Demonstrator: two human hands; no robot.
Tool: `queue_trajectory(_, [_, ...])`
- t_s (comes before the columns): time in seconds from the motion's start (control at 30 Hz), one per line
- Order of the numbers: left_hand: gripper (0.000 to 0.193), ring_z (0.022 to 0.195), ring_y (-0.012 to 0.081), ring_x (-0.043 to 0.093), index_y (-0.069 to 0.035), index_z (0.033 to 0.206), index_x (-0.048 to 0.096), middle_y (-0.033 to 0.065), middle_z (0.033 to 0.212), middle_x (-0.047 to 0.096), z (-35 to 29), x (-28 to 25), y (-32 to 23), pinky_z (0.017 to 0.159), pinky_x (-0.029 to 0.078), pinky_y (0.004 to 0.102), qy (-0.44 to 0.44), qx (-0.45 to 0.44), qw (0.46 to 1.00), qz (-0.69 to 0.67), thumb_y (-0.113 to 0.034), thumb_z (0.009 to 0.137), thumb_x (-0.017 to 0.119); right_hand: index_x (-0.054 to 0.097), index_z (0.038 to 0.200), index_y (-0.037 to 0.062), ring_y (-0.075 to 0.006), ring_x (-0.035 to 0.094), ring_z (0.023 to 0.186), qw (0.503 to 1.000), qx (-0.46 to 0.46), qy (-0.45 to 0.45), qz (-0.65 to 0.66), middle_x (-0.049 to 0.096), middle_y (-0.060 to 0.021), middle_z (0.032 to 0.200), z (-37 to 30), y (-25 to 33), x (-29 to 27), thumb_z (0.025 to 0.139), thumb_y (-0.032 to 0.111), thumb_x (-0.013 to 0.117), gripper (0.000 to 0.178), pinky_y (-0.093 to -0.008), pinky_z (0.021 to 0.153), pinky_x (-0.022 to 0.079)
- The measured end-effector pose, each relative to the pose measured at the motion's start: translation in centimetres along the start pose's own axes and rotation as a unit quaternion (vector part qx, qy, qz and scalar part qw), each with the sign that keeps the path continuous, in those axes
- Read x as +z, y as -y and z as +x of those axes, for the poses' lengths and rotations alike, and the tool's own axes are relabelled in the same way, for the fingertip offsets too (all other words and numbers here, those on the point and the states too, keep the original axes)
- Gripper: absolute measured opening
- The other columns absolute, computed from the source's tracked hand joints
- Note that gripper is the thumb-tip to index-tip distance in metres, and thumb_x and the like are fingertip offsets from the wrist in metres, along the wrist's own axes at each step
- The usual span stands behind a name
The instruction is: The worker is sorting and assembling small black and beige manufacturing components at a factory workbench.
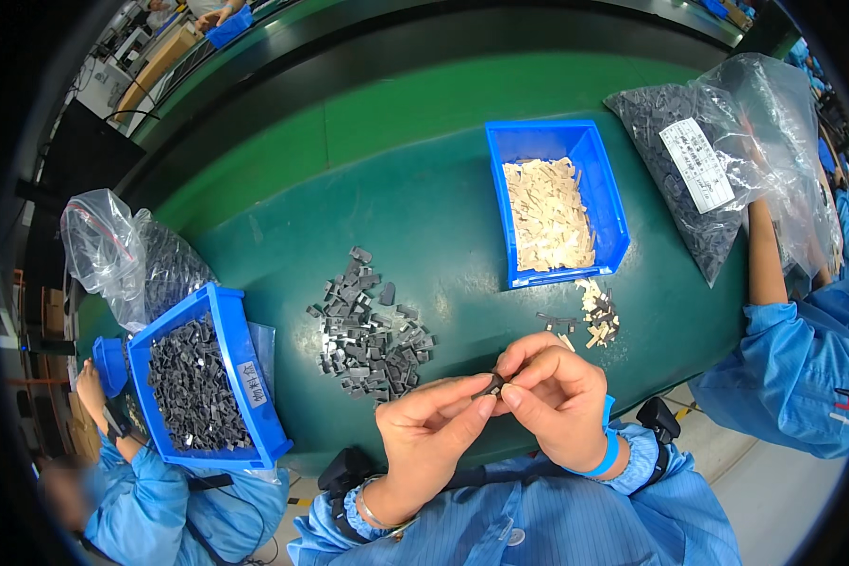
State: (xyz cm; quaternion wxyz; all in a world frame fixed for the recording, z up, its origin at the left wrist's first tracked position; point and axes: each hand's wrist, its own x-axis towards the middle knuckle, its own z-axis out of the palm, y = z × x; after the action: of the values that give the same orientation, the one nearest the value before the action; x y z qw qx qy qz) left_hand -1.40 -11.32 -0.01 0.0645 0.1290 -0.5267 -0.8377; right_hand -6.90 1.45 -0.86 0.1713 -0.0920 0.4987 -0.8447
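Observation:
Close to the table's near edge, my left hand (436, 426) and my right hand (561, 404) meet fingertip to fingertip. Between them they pinch one small black plastic part (495, 383), mostly covered by the fingers. A loose pile of small dark grey plastic parts (373, 335) lies to the left, beyond my left hand. Beyond my right hand is a small heap of cream strips mixed with dark bits (597, 316). Farther back, a blue bin (615, 222) holds many cream-coloured strips (549, 212).
At left, another blue bin (269, 415) is full of small black parts (198, 387), with a clear plastic bag (113, 250) behind it. A labelled bag of dark parts (670, 151) lies at far right. Co-workers in blue sleeves (783, 368) sit on both sides of the green table (424, 203).

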Motion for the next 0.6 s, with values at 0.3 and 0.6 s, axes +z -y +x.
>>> queue_trajectory(0.3, [0.019,0.079,0.0183,0.064,0.005,0.097,0.063,0.0153,0.09,0.065,0.06,0.49,0.03,0.074,0.052,0.028,-0.02,-0.007,0.997,-0.072,0.007,0.079,0.06,0.058,0.081,-0.0026,-0.0151,0.052,0.088,1.0,-0.025,0.001,0.002,0.052,-0.0117,0.098,-0.13,-0.35,0.09,0.074,-0.012,0.061,0.012,-0.0267,0.078,0.044])
queue_trajectory(0.6, [0.017,0.078,0.0202,0.064,0.006,0.095,0.063,0.0166,0.088,0.065,0.18,0.64,-0.04,0.073,0.053,0.0291,-0.017,-0.002,0.994,-0.112,0.009,0.079,0.059,0.057,0.081,-0.0025,-0.0148,0.052,0.087,0.998,-0.058,0.014,-0.018,0.051,-0.0113,0.098,-0.03,-0.47,0.03,0.073,-0.012,0.061,0.013,-0.0271,0.077,0.045])
